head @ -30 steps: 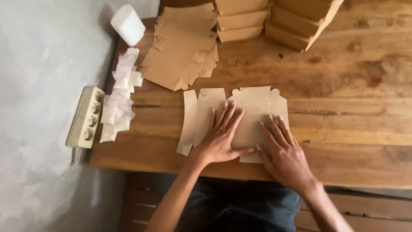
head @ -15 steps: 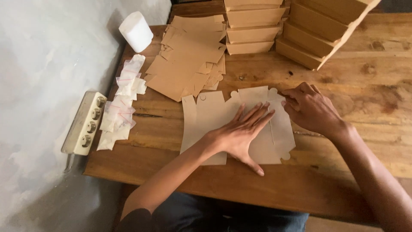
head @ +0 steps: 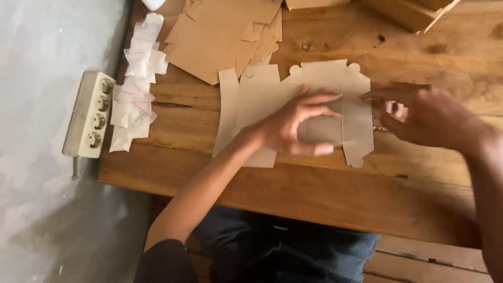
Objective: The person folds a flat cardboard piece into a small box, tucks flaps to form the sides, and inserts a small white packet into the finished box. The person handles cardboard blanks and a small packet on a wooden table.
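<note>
Currently the left hand [head: 293, 126] lies flat and open on the flat cardboard cutout [head: 259, 102], palm down, fingers spread and pointing right across the middle panels. It presses the sheet, grips nothing. Fingertips are blurred.

Right hand [head: 419, 115] sits at the cutout's right edge. Its forefinger touches the top of the rightmost panel; the other fingers curl loosely underneath. Cannot tell whether they pinch the edge or only rest against it.

Cutout position: flat on the wooden table [head: 429, 178], near the front edge, roughly centre of view. It is pale brown, several panels side by side with fold lines between, round tabs along the top edge, and one narrow strip on the far left.

Behind it, touching or slightly overlapping its top left corner, is a loose stack of cardboard blanks [head: 220, 36] in a darker brown, fanned out unevenly. Folded cardboard boxes [head: 408, 10] are at the top right, mostly cut off by the frame.

Left edge of the table: a pile of small clear plastic bags [head: 135, 84] with red marks, running front to back. Just beside them, off the table edge, a white power strip [head: 89, 115] with four round sockets rests on the grey floor [head: 36, 209].

The person's dark trousers [head: 293, 251] show below the table's front edge.
</note>
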